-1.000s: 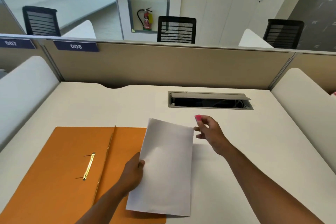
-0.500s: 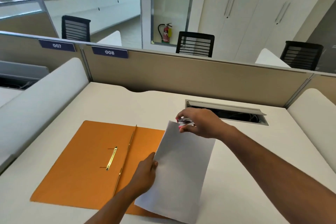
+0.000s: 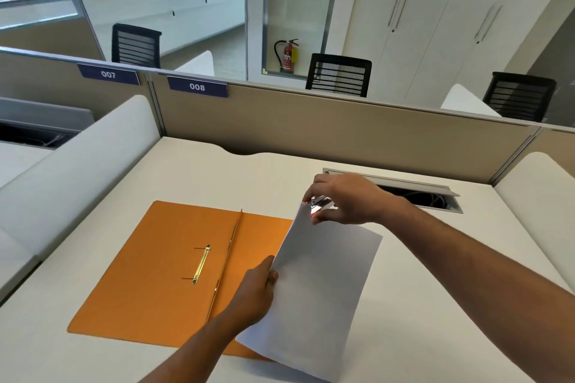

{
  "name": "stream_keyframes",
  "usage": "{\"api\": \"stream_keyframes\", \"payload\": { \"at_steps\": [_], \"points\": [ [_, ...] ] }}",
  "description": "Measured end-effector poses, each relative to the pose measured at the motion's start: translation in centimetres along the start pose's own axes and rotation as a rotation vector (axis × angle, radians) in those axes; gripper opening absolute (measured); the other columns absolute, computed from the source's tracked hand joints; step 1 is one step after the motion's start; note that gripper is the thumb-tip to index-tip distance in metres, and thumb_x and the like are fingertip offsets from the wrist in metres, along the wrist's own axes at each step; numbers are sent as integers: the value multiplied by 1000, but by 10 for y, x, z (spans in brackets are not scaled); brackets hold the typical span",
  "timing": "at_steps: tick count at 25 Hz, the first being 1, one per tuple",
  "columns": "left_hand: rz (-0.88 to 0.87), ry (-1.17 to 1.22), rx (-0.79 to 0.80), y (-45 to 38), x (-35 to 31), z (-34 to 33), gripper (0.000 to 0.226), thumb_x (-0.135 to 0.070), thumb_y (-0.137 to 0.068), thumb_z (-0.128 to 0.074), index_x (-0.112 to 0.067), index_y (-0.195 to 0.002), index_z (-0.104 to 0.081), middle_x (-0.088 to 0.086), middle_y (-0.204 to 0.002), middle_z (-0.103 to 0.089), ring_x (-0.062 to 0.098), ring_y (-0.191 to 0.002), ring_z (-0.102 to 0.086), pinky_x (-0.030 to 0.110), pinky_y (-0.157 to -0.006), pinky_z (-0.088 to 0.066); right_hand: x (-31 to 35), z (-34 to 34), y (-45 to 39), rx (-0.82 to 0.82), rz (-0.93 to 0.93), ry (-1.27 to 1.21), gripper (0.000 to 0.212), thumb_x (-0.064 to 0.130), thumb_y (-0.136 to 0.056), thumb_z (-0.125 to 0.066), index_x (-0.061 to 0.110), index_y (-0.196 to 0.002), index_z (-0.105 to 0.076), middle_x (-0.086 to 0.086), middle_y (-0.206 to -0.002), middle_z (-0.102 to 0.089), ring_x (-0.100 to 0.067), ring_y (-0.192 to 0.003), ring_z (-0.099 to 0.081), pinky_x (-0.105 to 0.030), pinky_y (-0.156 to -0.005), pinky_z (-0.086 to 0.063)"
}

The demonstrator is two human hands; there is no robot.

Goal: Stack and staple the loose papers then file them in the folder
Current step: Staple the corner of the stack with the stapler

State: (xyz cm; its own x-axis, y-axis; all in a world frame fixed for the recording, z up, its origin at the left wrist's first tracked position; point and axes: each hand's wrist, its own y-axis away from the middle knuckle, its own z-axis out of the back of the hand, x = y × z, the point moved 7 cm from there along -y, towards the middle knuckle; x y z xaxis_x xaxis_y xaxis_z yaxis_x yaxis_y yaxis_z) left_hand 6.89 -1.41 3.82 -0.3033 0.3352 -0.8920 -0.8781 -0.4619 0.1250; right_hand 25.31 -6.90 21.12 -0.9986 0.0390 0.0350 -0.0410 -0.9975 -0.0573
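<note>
A stack of white papers is held tilted above the desk. My left hand grips its left edge. At the top left corner of the stack, my right hand is closed around a small pink and silver stapler, whose jaws sit over that corner. An orange folder lies open flat on the desk to the left, with a gold metal fastener on its left half. The papers overlap the folder's right half.
The white desk has an open cable tray behind my right hand. Beige partitions close the back, and white padded dividers flank both sides. Office chairs and cupboards stand beyond.
My right hand swung from beside the papers to their top left corner, bringing the stapler onto it. The view rose and shifted left. My left hand kept its hold on the papers.
</note>
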Motion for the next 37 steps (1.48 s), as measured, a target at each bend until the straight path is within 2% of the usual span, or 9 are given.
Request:
{"api": "stream_keyframes", "payload": {
  "at_steps": [4,12,20,26,31,37],
  "points": [
    [-19,-8,8,0,-3,-2,33,-17,-105,-37,-21,-137,-45,-2,-120,-66,13,-100,-68,21,-78,-59,8,0,-6,23,7,13,48,69,-81,-67,38,-118,-64,15,-113,-66,-13,-100,-65,-35,-75,-53],
    [-30,-25,19,4,-4,-7,31,-18,-106,-36,-24,-134,-46,-4,-117,-67,11,-97,-70,25,-79,-61,13,8,-13,122,21,4,42,68,-76,-72,38,-105,-70,18,-100,-68,-6,-91,-63,-28,-67,-44],
    [-26,-9,24,3,-4,-9,32,-19,-105,-37,-25,-135,-45,-9,-113,-66,7,-94,-69,16,-72,-58,14,12,-17,158,5,-32,35,62,-76,-76,36,-99,-74,19,-97,-69,-4,-90,-64,-31,-73,-52],
    [-13,-8,24,0,-3,-11,33,-19,-106,-36,-26,-137,-44,-5,-119,-66,11,-98,-69,17,-75,-58,17,13,-21,185,15,0,35,61,-76,-75,36,-100,-74,20,-98,-70,-3,-92,-64,-30,-72,-51],
    [-20,2,37,0,-2,-14,33,-17,-106,-36,-25,-136,-45,-9,-114,-67,6,-94,-70,18,-74,-59,18,9,-23,251,2,32,34,59,-77,-76,36,-102,-75,18,-99,-73,-7,-94,-65,-33,-75,-53],
    [-16,15,40,-1,-1,-15,33,-18,-105,-36,-26,-136,-45,-9,-114,-67,5,-95,-70,17,-74,-59,20,9,-24,243,-7,85,31,56,-80,-75,34,-101,-77,16,-98,-75,-10,-95,-66,-36,-77,-55]
  ]
}}
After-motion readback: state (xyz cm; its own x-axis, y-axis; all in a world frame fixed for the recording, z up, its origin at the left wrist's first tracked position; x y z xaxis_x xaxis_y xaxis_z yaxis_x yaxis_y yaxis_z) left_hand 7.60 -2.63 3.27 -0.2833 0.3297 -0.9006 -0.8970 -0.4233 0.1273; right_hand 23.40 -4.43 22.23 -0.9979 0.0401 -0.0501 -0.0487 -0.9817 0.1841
